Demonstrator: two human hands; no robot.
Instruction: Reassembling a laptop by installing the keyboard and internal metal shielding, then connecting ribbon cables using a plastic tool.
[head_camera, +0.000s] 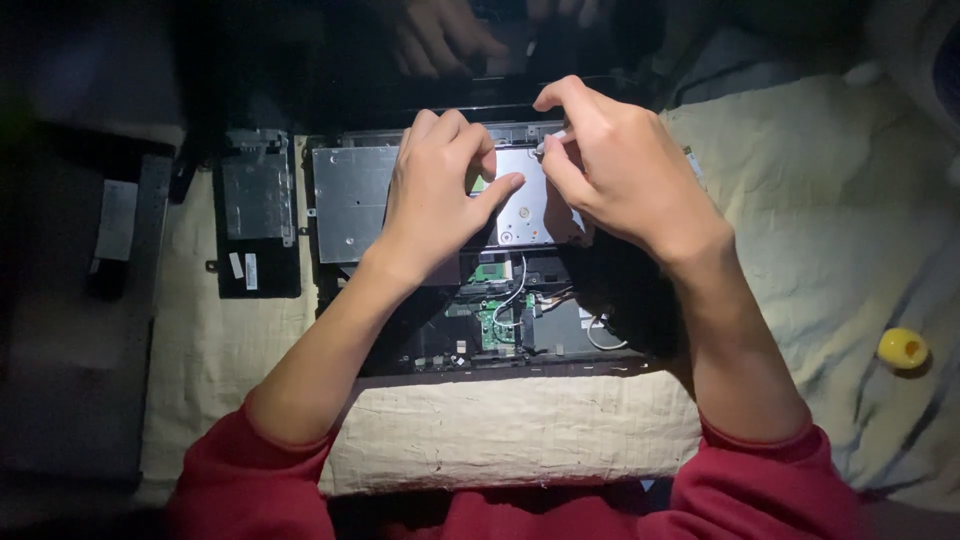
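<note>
The opened laptop base (480, 290) lies in the middle of the frame on a cream cloth (820, 230). On its silver metal plate (350, 200), the left hand (440, 190) presses with thumb stretched, grasping nothing. The right hand (620, 165) pinches a small white part (553, 140) at the plate's upper edge. This looks like the loosening step; a careful, straight pull seems needed next. A removed dark panel (258, 215) lies left, and a yellow round object (902, 348) lies at the right.
</note>
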